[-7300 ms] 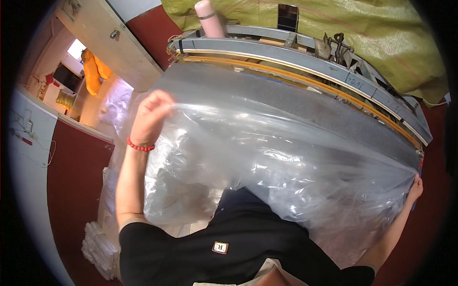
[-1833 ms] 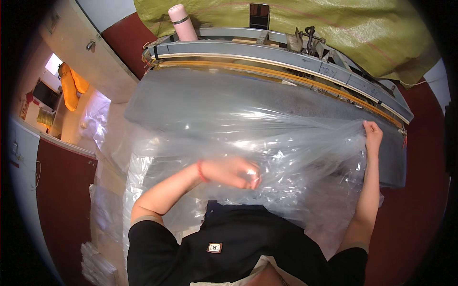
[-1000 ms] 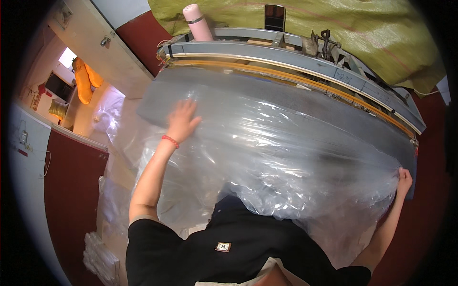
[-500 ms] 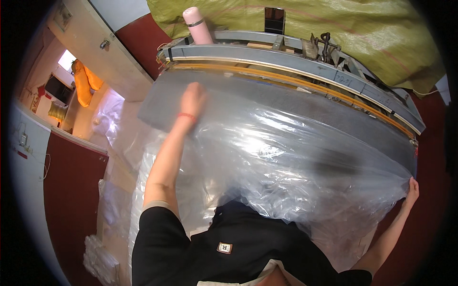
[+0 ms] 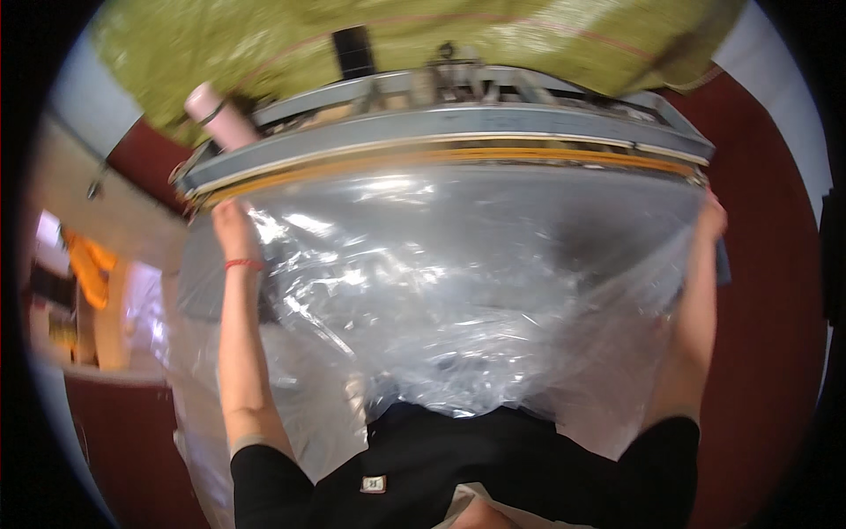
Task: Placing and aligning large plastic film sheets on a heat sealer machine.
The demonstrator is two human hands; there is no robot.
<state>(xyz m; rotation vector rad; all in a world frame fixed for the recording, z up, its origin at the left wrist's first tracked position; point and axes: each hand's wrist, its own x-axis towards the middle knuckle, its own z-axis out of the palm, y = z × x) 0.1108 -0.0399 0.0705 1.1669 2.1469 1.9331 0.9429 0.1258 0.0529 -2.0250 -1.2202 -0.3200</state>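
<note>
A wide sheet of clear plastic film (image 5: 414, 264) is stretched between my two hands over a dark grey surface (image 5: 201, 282). My left hand (image 5: 231, 225), with a red band at the wrist, is closed on the film's far left corner. At the far right corner my right hand (image 5: 712, 216) pinches the film. The sheet's far edge runs along a long grey metal frame (image 5: 458, 123) with an orange strip (image 5: 458, 157) on its near side. Toward my body the film hangs in shiny creases.
A pink bottle (image 5: 220, 119) leans at the frame's left end. Behind the frame hangs a yellow-green woven tarp (image 5: 564, 44), with a dark flat panel (image 5: 354, 53) before it. An opening at left shows orange bundles (image 5: 88, 269). A dark red wall panel (image 5: 767, 291) stands at right.
My left hand has gone from over the grey surface to the film's far left corner. My right hand has moved forward, drawing the film up to the orange strip. The view has turned rightward.
</note>
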